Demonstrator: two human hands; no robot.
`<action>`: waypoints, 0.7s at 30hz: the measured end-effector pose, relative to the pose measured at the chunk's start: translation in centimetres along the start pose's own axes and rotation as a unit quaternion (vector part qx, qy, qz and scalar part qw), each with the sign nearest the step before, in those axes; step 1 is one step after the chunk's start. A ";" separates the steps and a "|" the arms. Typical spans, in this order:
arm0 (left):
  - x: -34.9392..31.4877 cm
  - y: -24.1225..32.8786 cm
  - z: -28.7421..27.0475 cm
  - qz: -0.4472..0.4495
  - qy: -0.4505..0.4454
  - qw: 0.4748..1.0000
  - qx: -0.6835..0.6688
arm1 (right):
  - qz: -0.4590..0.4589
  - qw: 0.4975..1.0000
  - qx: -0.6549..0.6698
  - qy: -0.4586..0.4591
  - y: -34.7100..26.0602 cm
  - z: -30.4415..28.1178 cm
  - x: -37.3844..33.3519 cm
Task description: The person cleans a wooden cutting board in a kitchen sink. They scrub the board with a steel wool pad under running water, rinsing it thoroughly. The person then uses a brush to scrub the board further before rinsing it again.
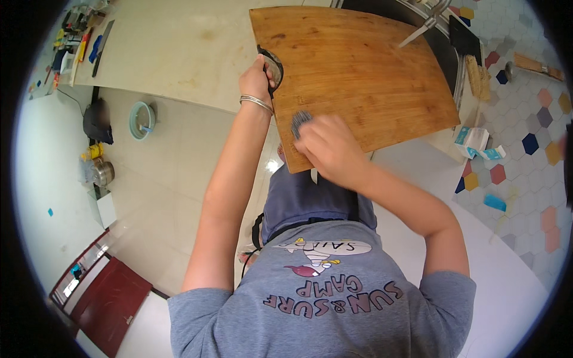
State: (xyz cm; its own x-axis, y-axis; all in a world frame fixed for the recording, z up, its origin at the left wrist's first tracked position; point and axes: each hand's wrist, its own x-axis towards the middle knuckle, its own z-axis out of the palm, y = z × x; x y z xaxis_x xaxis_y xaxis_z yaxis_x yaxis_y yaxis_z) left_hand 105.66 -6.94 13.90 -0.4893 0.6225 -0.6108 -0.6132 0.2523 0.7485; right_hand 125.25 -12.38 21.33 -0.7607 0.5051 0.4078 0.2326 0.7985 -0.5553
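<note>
A large wooden cutting board [358, 71] lies tilted across the counter edge and reaches over the sink. My left hand [256, 77] is closed around the black handle [265, 68] at the board's left edge, a metal bangle on that wrist. In my right hand [331, 146], slightly blurred, is a grey scouring pad [301, 123]. The pad touches the board's surface near its lower left corner. My right palm and fingers hide part of the pad.
A faucet [427, 27] stands over the board at the sink [388, 11]. On the left, the beige counter [167, 48] carries a long knife [103, 48]. A light blue basin [142, 121] sits on the floor. An opened blue-and-white box [473, 142] lies at the right.
</note>
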 end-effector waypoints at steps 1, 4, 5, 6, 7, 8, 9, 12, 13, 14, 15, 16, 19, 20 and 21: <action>-0.1 0.1 0.2 0.000 0.007 1.000 -0.001 | -0.004 1.000 0.007 -0.003 -0.7 -0.6 -0.8; -0.2 0.1 0.5 -0.006 0.017 1.000 0.000 | -0.010 1.000 0.010 -0.022 -1.3 -1.3 -0.8; -0.1 -0.1 0.5 -0.010 0.016 1.000 -0.003 | -0.010 1.000 0.014 -0.022 -0.4 -0.6 0.4; 0.0 0.0 0.5 -0.010 0.017 1.000 -0.005 | -0.014 1.000 0.020 -0.019 0.7 0.3 2.0; -0.1 0.0 0.6 -0.009 0.018 1.000 -0.006 | -0.016 0.999 0.026 -0.018 1.4 0.9 2.9; -0.2 -0.1 0.7 -0.009 0.018 1.000 -0.006 | -0.012 1.000 0.020 -0.019 1.6 1.2 2.9; -0.1 0.1 0.5 -0.007 0.022 1.000 -0.006 | -0.010 0.999 0.021 -0.028 1.1 1.1 2.4; -0.4 -0.1 0.1 -0.003 0.021 1.000 -0.008 | -0.001 0.999 0.041 -0.023 -2.8 -0.5 -1.8; -0.4 -0.2 0.0 -0.004 0.020 1.000 -0.010 | -0.007 0.999 0.026 -0.031 -2.5 -0.4 -1.7; -0.4 -0.3 0.0 -0.003 0.023 1.000 -0.008 | -0.013 0.999 0.012 -0.038 -2.0 -0.2 -1.2; -0.4 -0.3 0.1 -0.001 0.022 1.000 -0.004 | -0.017 0.999 -0.004 -0.043 -1.4 0.2 -0.3; -0.3 -0.2 0.3 0.004 0.022 1.000 0.000 | -0.020 0.999 -0.026 -0.023 0.2 1.2 1.2; -0.3 -0.1 0.3 -0.006 0.025 1.000 -0.014 | -0.012 0.999 -0.032 -0.003 2.2 2.5 3.5; -0.2 0.0 0.2 -0.005 0.024 1.000 -0.016 | -0.006 1.000 -0.016 -0.004 1.4 2.2 2.7; -0.1 -0.2 0.0 -0.007 0.021 1.000 -0.022 | 0.000 1.000 -0.004 -0.009 -0.3 1.4 0.9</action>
State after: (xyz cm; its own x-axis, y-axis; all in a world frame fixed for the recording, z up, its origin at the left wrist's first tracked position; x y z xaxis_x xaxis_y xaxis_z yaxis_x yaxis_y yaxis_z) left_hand 105.85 -7.06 13.84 -0.5049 0.5879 -0.6320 -0.6465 0.2275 0.7282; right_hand 123.66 -12.67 20.86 -0.7713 0.4996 0.3943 0.2383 0.8012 -0.5490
